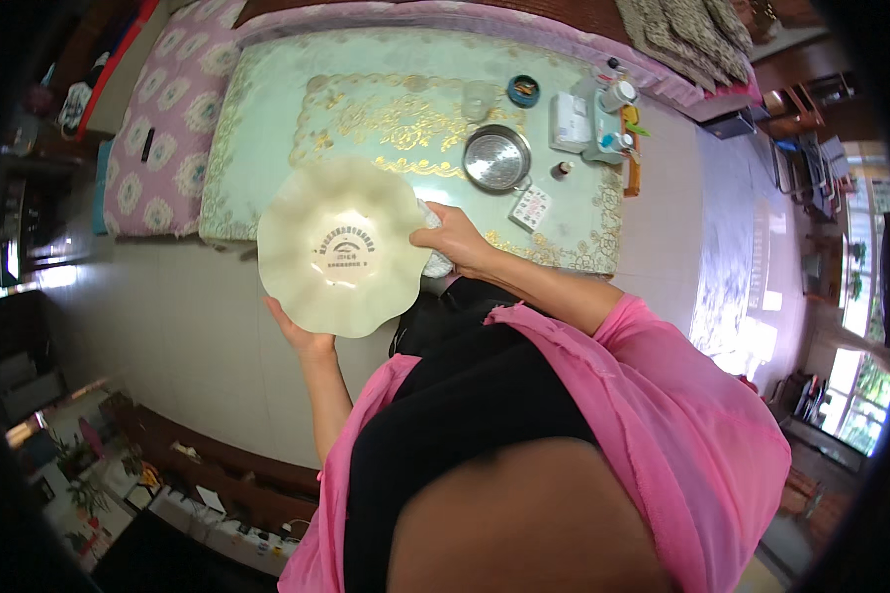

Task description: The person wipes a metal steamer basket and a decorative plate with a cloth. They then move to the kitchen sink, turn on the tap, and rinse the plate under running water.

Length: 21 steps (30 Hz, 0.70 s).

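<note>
A pale yellow-green bowl with a wavy rim (341,296) is held up in front of me, its inside facing the camera and bearing dark printed writing. At its right edge my right hand (452,233) grips the rim, thumb on the inner side, together with a white cloth (439,264). My left hand (300,333) supports the lower left edge of the bowl, its fingers largely hidden behind it. Beyond the bowl is a table with a light green, gold-patterned cover (259,96).
On the table stand a round steel pan (497,157), a patterned box (531,208), a small dark bottle (562,170), a blue-rimmed ashtray (523,90), a clear container (478,101), a tissue pack (569,122) and a caddy (602,152). A pink patterned seat (167,156) adjoins the left side.
</note>
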Tool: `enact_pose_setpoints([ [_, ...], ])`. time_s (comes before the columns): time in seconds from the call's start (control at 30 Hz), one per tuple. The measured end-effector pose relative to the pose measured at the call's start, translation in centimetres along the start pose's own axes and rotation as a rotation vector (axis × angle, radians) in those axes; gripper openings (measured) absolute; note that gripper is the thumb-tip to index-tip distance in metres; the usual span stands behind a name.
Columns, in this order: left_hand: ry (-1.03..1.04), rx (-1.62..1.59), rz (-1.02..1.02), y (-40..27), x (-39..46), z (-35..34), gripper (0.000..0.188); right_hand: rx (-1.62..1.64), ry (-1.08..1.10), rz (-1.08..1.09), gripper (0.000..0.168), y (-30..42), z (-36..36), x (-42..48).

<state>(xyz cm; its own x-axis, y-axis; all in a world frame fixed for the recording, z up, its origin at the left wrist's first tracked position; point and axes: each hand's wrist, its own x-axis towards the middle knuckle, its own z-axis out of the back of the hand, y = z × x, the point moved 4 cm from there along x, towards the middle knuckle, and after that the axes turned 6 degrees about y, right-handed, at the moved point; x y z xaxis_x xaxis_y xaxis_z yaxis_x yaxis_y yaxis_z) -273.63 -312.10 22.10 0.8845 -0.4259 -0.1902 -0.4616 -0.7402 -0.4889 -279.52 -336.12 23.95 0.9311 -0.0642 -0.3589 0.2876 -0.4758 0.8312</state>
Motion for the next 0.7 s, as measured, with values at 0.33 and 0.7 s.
enact_pose_setpoints([
  [0.33, -0.06, -0.045, 0.054, 4.1, 0.8, -4.9, 0.054, 0.166, -0.12, 0.123, 0.028, 4.2, 7.3, -2.4],
  [0.7, -0.147, -0.058, -0.135, 2.9, -0.7, -2.5, 0.056, -0.328, 0.284, 0.302, 0.042, 12.1, 0.1, 3.1],
])
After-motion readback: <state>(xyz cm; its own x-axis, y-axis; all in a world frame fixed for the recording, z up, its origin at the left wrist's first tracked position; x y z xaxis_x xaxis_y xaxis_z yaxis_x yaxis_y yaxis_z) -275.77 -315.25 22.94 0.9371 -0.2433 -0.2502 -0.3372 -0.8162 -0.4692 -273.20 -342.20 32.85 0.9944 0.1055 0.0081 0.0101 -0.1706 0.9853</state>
